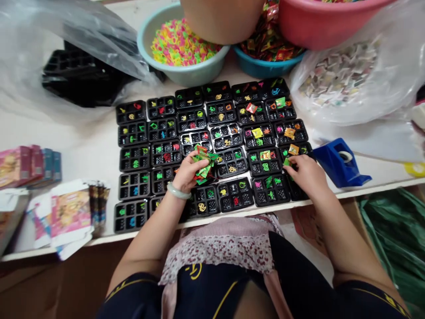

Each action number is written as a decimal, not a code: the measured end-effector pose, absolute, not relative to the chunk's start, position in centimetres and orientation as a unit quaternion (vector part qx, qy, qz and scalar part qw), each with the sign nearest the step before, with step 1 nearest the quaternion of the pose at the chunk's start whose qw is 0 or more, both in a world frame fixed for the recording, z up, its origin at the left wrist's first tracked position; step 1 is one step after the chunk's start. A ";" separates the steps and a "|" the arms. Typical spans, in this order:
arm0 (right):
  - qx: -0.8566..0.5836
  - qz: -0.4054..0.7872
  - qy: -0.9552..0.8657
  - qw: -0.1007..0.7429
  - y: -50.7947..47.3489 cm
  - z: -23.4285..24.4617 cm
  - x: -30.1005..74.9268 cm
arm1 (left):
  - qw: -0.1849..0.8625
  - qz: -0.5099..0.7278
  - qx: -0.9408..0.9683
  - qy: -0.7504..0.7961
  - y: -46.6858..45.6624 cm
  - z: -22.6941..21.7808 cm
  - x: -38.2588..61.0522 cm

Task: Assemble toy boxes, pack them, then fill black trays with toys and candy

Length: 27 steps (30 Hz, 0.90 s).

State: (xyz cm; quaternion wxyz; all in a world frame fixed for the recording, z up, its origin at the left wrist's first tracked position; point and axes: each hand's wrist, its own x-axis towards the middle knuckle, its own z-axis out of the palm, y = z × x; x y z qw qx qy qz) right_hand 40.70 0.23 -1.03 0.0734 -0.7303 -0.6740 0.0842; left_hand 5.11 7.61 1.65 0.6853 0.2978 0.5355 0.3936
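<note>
Several small black compartment trays (166, 153) lie in a grid on the white table, each holding tiny coloured plastic pieces. My left hand (191, 170), with a pale bangle on its wrist, grips a bunch of small green and red sachets (203, 165) above the middle trays. My right hand (303, 173) rests on the trays at the right edge of the grid, its fingertips pinching a small green sachet (286, 162). Single sachets lie on some right-hand trays, such as a yellow one (257, 132).
A pale green basin (186, 73) of neon pieces, a blue basin (262, 66) of sachets and a pink basin (318, 26) stand at the back. A blue tape dispenser (338, 161) sits at the right. Clear bags, stacked black trays (76, 75) and printed cartons (69, 212) lie around.
</note>
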 end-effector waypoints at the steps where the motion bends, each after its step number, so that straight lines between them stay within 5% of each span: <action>1: -0.731 0.078 -0.674 0.078 0.1 -1.0 40.7 | 0.686 0.397 0.297 0.533 7.5 1.7 5.0; 8: -0.716 0.034 -0.663 0.216 -0.7 1.5 39.7 | 0.693 0.423 0.275 0.515 6.3 1.2 4.3; 14: -0.544 0.297 -0.754 0.215 -0.4 2.0 31.3 | 0.714 0.406 0.270 0.503 5.0 0.9 4.2; 19: -0.511 0.315 -0.785 0.154 0.2 0.3 26.9 | 0.736 0.377 0.276 0.489 4.1 0.5 3.8; 27: -0.492 0.484 -0.641 0.336 3.2 1.2 24.3 | 0.775 0.379 0.257 0.435 4.6 0.4 5.1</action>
